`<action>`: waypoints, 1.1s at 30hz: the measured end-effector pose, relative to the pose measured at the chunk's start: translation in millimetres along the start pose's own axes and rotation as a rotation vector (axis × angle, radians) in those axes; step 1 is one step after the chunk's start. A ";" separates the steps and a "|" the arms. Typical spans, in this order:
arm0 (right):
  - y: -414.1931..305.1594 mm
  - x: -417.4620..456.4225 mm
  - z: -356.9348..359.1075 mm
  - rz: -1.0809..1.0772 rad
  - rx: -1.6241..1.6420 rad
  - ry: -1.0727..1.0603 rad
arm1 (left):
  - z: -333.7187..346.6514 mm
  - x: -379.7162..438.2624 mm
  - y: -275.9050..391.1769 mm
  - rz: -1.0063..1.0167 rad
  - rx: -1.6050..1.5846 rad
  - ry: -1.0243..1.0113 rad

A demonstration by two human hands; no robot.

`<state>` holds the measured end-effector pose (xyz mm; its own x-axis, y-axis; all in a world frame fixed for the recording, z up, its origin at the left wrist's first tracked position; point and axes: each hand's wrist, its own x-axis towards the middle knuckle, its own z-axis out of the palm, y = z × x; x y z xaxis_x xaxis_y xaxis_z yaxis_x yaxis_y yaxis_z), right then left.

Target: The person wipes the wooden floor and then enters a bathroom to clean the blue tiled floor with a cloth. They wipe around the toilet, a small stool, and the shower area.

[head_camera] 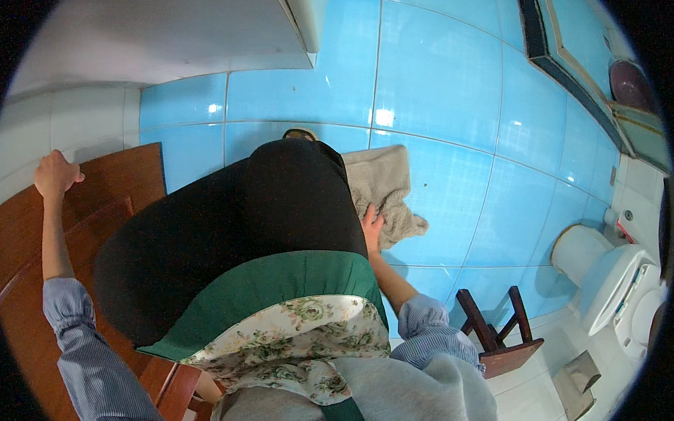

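Observation:
My right hand (372, 228) lies on a crumpled beige cloth (391, 184) spread on the blue tiled floor (441, 91), to the right of my knees. Its fingers touch the cloth's folds, and part of the cloth is hidden behind my leg. At the far left my left hand (58, 175) rests at the upper edge of a brown wooden door (115, 175), its fingers curled; whether they grip the edge does not show plainly.
A small dark wooden stool (507, 355) stands at the lower right, near a white toilet (612, 287) and a metal paper holder (576, 386) on the wall. A white cabinet-like body (182, 32) fills the upper left. A dark-framed raised edge (575, 85) runs along the upper right.

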<state>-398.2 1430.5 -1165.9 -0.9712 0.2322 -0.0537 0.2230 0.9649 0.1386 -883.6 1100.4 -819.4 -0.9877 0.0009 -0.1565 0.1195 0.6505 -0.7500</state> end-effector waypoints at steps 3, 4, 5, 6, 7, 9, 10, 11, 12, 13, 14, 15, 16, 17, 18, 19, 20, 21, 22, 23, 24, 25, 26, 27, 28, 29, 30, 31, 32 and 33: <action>51.7 34.4 -30.7 -0.196 0.366 -0.031 | 19.1 -6.1 -19.8 -0.006 0.032 -0.009; 82.4 49.7 -30.4 -0.127 0.345 -0.034 | 18.1 -5.0 -17.5 -0.013 0.030 0.000; 112.1 63.8 -27.1 -0.062 0.335 -0.038 | 14.8 -5.2 -18.2 -0.023 0.039 0.006; 144.2 79.0 -26.5 0.065 0.276 -0.097 | 12.5 -7.0 -18.0 -0.036 0.036 -0.006; 172.6 90.6 -23.5 0.225 0.145 -0.100 | 9.2 -9.0 -15.6 -0.048 0.029 -0.017; 244.5 102.1 0.3 0.579 0.117 -0.050 | 4.1 -5.0 -4.1 -0.048 -0.007 -0.025; 267.4 115.2 4.2 0.752 0.098 -0.046 | 3.3 -6.2 -2.4 -0.056 -0.017 -0.029; 283.9 133.8 3.6 0.892 0.198 -0.048 | 2.8 -6.4 -4.9 -0.069 -0.028 -0.030; 296.7 152.6 -0.3 1.026 0.304 -0.055 | 4.6 -7.9 -10.4 -0.060 -0.021 0.015; 299.3 165.7 -4.9 1.022 0.393 0.011 | 7.2 -9.9 -9.7 -0.039 -0.015 0.055; 301.3 180.0 -9.4 1.014 0.485 0.080 | 7.3 -10.8 -10.3 -0.018 -0.010 0.094; 293.8 194.3 -9.8 0.861 0.559 0.229 | 5.3 -10.9 -11.1 -0.019 -0.004 0.098; 281.8 207.7 -13.6 0.701 0.626 0.370 | -1.5 -13.6 -6.2 -0.048 -0.013 0.056; 250.9 226.3 -28.9 0.558 0.681 0.391 | -9.6 -16.8 -2.5 -0.076 -0.006 0.011; 208.4 246.8 -55.5 0.418 0.738 0.405 | -13.8 -17.9 -1.8 -0.100 0.007 -0.035; 168.7 262.7 -81.1 0.395 0.787 0.225 | -12.0 -17.1 -4.7 -0.098 0.007 -0.037; 131.6 277.5 -89.6 0.363 0.730 0.105 | -7.3 -14.0 -4.9 -0.089 0.001 -0.035; 98.1 288.6 -74.3 0.282 0.560 0.160 | -5.2 -9.7 -0.6 -0.073 -0.016 -0.028; 64.1 300.7 -64.7 0.172 0.502 0.058 | -8.8 -8.7 -0.6 -0.081 -0.019 -0.033; 27.9 304.5 -55.2 0.169 0.317 0.014 | -9.1 -7.0 4.0 -0.083 -0.030 -0.040; 24.9 309.3 -56.1 0.151 0.351 0.016 | -11.0 -8.9 -0.7 -0.098 -0.027 -0.048; 29.2 308.7 -54.4 0.136 0.370 0.011 | -5.3 -14.9 1.0 -0.082 -0.042 0.005; 36.0 307.7 -52.8 0.123 0.389 0.005 | -5.2 -15.9 2.3 -0.070 -0.050 0.011; 54.9 306.3 -39.7 0.109 0.344 0.119 | -9.3 -15.3 4.0 -0.058 -0.059 0.018; 78.2 303.9 -37.0 0.129 0.348 0.115 | -15.9 -17.7 2.6 -0.055 -0.058 0.021; 107.0 299.9 -36.6 0.152 0.351 0.112 | -18.4 -14.2 -1.4 -0.119 -0.042 -0.098; 140.8 290.8 -32.2 0.212 0.321 0.144 | -11.6 -7.9 -6.7 -0.121 -0.028 -0.097; 177.8 279.5 -27.2 0.270 0.291 0.176 | -2.6 -3.4 -14.9 -0.125 -0.014 -0.096; 214.4 264.0 -23.0 0.372 0.217 0.132 | 2.0 -3.2 -14.8 -0.128 -0.001 -0.098; 256.8 242.4 -9.8 0.454 0.189 0.194 | -5.5 -4.8 -2.1 -0.156 -0.026 -0.096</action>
<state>-577.1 1733.3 -1133.6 -0.7673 0.6219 0.1565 0.6184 0.7822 -0.0762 -879.7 1103.2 -813.6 -0.9797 -0.1730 -0.1015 -0.0378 0.6563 -0.7535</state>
